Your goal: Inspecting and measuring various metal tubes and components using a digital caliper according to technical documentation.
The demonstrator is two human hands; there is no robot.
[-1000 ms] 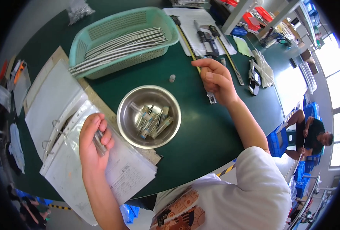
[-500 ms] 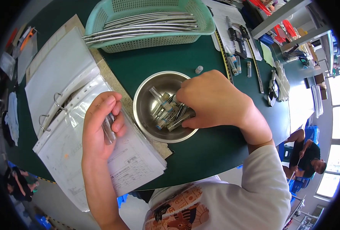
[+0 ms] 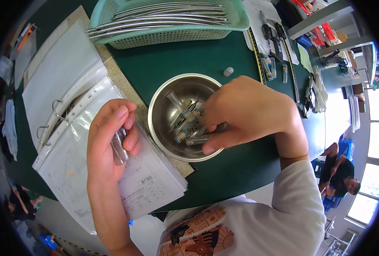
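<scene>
My left hand [image 3: 108,136] hovers over the binder's pages, its fingers curled round a clear vial [image 3: 119,149]. A round steel bowl [image 3: 158,123] stands on the green table between my hands. Inside it lie several clear labelled vials and thin dark metal pieces, with one tube [image 3: 175,101] leaning toward the far side. My right hand [image 3: 253,111] reaches over the bowl's right rim, thumb and forefinger apart. Close to the thumb tip lies another vial [image 3: 196,140]. The other right fingers are partly hidden behind the hand.
Beyond the bowl sits a green plastic basket [image 3: 168,38] of long metal rods [image 3: 168,18]. A small capped vial [image 3: 228,71] stands near the bowl. An open ring binder [image 3: 151,183] covers the left side. Rulers [image 3: 257,55], a micrometer [image 3: 275,45] and vials [image 3: 268,67] lie at right.
My right hand has shifted slightly right, and its thumb and forefinger have spread, showing more of the bowl's contents. My left hand keeps its hold on the vial. The whole view has shifted a little.
</scene>
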